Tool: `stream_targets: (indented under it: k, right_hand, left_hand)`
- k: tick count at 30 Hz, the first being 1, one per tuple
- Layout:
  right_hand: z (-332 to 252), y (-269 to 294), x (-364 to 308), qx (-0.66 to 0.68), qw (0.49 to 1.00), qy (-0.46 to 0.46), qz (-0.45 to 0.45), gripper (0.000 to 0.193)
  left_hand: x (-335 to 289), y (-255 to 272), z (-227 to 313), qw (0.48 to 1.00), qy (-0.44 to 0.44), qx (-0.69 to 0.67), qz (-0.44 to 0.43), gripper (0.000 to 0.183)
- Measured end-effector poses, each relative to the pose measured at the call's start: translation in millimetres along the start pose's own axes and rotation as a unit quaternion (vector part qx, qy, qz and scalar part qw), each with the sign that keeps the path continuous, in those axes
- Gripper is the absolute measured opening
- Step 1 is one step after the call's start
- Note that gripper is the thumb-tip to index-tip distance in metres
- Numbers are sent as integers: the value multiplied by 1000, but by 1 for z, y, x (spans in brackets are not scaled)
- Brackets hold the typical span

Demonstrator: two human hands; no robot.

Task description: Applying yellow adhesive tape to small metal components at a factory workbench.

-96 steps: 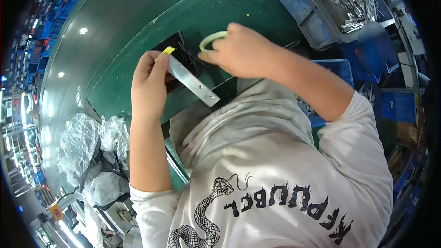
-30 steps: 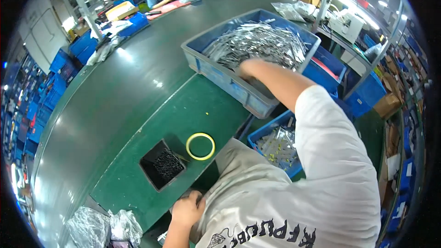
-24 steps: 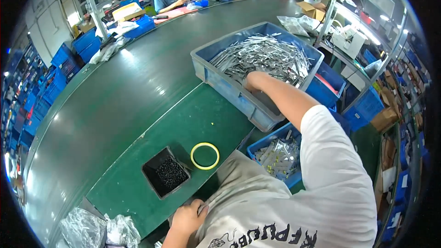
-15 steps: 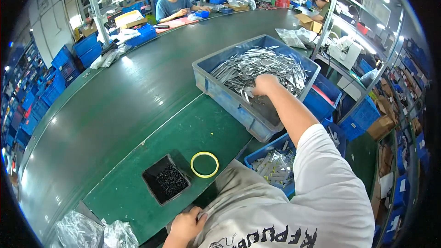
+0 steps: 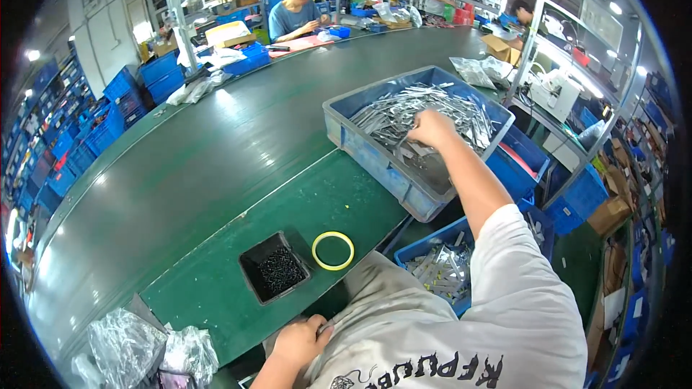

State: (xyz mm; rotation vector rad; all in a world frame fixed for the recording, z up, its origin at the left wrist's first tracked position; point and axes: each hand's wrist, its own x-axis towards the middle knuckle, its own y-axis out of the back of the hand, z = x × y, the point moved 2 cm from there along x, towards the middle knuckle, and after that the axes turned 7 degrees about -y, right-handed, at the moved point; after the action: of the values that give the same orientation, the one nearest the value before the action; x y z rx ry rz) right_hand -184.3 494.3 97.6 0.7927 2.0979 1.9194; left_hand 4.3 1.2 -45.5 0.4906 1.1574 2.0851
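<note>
My right hand (image 5: 435, 128) is inside a large blue-grey plastic bin (image 5: 375, 167), its fingers pinched together over a heap of thin silver metal strips (image 5: 404, 106). A strip shows at the fingertips, partly hidden by the hand. Low at my lap, by the near edge of the green work surface (image 5: 216, 274), my left hand (image 5: 301, 343) is closed with curled fingers; what it may hold is hidden. Between the hands, a black square tray (image 5: 249, 274) of small dark parts stands on that surface. Just right of it lies a yellow ring (image 5: 315, 252), like a tape roll.
Below the bin sits a blue crate (image 5: 405, 252) of loose strips and small pieces. Crumpled clear plastic bags (image 5: 126, 346) lie at the lower left. A dark conveyor belt (image 5: 216, 151) curves past, with a seated person (image 5: 292, 18) beyond it. A metal post (image 5: 530, 32) rises right of the bin.
The whole view has shifted, so the scene sits a little further right. My right hand has stayed in the bin over the strips, and my left hand remains at my lap.
</note>
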Motion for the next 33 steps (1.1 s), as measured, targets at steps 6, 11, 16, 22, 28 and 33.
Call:
stream_targets:
  k: [6, 11, 16, 22, 28, 33]
  right_hand:
    - [13, 41, -25, 222, 970, 28, 100, 17]
    - [11, 28, -44, 65, 996, 26, -46, 28]
    - [-2, -70, -25, -219, 902, 176, -329, 32]
    - [77, -269, 54, -349, 772, 382, -371, 28]
    - [52, -213, 24, -259, 865, 293, -313, 34]
    - [7, -40, -30, -5, 988, 61, -140, 34]
  left_hand:
    - [3, 1, 3, 1000, -28, -8, 4, 28]
    - [2, 1, 2, 1000, -26, -11, -6, 28]
    - [-3, -5, -1, 999, 29, -1, -25, 31]
    - [3, 6, 11, 996, 55, -15, -63, 34]
    - [2, -1, -1, 997, 57, 13, -58, 33]
    - [2, -2, 1, 999, 10, 26, -29, 33]
